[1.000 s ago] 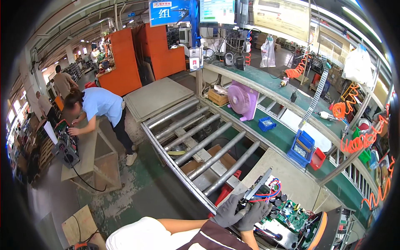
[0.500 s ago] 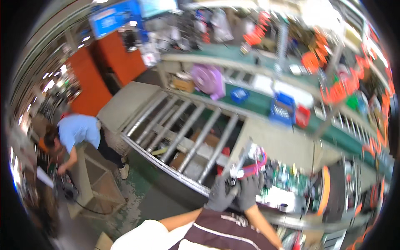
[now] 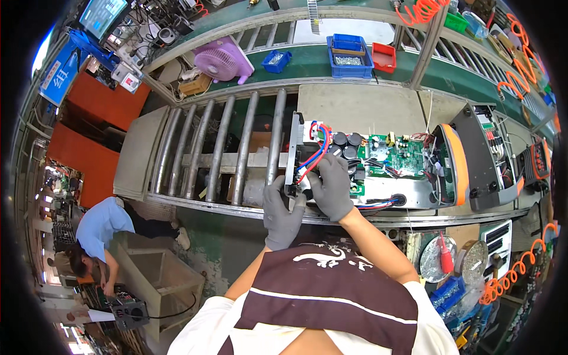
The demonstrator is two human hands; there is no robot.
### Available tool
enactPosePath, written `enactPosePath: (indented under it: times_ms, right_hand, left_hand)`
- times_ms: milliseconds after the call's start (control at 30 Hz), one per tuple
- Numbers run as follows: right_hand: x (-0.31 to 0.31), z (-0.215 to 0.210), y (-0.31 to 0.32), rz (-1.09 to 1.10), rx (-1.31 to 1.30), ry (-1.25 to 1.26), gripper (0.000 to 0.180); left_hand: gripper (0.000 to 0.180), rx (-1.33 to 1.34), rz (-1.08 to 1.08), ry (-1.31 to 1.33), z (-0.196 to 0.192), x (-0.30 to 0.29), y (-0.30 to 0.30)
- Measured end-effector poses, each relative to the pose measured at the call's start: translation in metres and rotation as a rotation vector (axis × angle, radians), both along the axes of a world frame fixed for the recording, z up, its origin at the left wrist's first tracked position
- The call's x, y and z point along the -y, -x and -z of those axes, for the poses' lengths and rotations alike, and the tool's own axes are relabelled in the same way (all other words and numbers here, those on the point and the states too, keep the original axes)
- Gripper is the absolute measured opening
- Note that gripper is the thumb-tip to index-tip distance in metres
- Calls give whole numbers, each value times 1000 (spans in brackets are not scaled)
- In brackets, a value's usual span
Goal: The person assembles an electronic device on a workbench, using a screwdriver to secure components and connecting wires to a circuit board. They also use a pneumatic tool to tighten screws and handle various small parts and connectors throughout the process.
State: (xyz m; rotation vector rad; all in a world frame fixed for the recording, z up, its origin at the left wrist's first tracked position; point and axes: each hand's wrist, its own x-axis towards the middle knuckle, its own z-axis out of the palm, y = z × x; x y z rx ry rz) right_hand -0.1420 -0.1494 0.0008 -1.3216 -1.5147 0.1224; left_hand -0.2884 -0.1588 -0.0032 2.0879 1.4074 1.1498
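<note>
Left hand (image 3: 283,214), grey glove, grips the near-left end of the open device chassis (image 3: 378,204), fingers wrapped on the upright grey end panel (image 3: 293,155). Right hand (image 3: 332,186) just right of it, closed loosely over red and blue wires (image 3: 313,155) by the panel. Chassis long axis runs rightward from both hands; green circuit board (image 3: 395,155) farther right, orange-rimmed cover (image 3: 455,163) beyond. Fingertips hidden by wiring; exact pinch cannot be told. Rollers (image 3: 222,151) left.
</note>
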Motion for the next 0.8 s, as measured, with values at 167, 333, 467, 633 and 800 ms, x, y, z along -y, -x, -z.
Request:
enactPosePath:
  times_ms: [167, 333, 467, 633, 800]
  right_hand:
    - [19, -33, -17, -21, -4, -83, 15]
    - [49, -90, -74, -165, 2, -22, 17]
    - [40, -131, -138, -212, 64, 99, 15]
    - [-45, -148, -221, -17, 89, 230, 14]
    - [-204, -123, -316, 187, 222, 241, 34]
  left_hand:
    - [42, -174, -46, -81, -6, -15, -5]
    - [31, -84, -98, -143, -3, -11, -14]
    - [38, -152, -153, -162, -5, -14, -19]
    - [42, -81, -134, -171, 9, -19, -18]
    - [50, -171, -150, -105, 45, -25, -3]
